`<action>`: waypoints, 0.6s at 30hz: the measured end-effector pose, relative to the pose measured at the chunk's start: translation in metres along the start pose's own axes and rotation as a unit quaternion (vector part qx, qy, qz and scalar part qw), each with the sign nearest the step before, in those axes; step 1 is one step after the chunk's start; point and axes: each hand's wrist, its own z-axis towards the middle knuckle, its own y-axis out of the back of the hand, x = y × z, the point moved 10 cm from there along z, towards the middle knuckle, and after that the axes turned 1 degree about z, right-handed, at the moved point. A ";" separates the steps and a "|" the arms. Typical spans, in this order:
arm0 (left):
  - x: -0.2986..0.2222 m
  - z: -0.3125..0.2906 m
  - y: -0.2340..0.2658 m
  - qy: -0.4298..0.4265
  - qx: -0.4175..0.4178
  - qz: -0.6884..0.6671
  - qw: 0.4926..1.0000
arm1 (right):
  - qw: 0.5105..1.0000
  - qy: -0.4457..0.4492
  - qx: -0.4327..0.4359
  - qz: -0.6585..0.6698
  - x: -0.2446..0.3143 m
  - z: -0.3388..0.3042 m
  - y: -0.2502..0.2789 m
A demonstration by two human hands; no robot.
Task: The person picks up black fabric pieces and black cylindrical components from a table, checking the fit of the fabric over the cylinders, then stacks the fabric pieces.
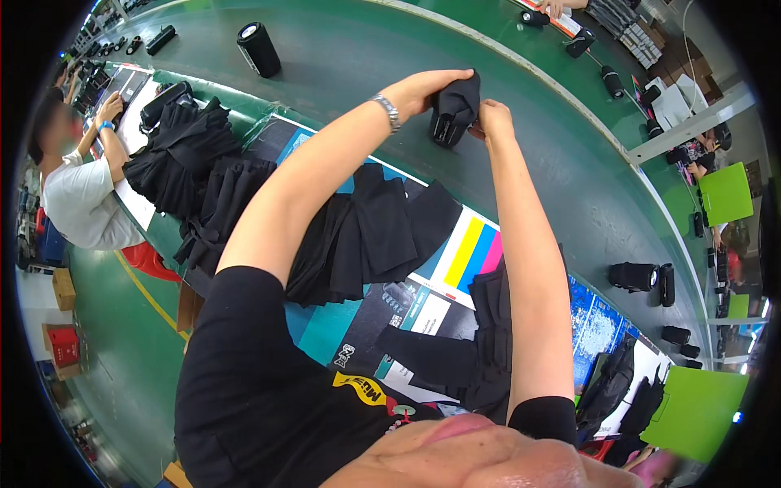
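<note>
At the far side of the table, over the grey belt, a black cloth bag [460,91] covers the upper part of a black cylindrical speaker [445,131]. The speaker's lower end shows below the cloth. My left hand [416,91], with a metal watch on the wrist, grips the bag's top left side. Curled fingers of my right hand [494,122] pinch the bag's right edge; some of them are hidden. Nearer me, a fanned pile of black cloth bags [366,236] lies on the table, and another stack of folded black cloth [491,325] sits under my right forearm.
Another speaker [259,50] stands on the belt [561,175] to the left, and more speakers [634,276] are at the right. A heap of black cloth [183,150] lies at the left, beside a co-worker [81,195]. Green panels [695,411] stand at the right.
</note>
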 end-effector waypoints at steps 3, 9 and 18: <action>0.022 0.010 0.008 0.066 -0.005 0.008 0.998 | 1.000 0.027 -0.010 -0.006 0.006 -0.007 -0.001; 0.046 0.024 0.038 -0.034 -0.070 0.037 0.996 | 0.991 0.058 -0.001 -0.122 -0.014 0.006 0.008; 0.086 0.069 0.098 -0.274 -0.136 0.389 0.869 | 0.949 0.055 -0.040 -0.307 -0.036 -0.005 0.009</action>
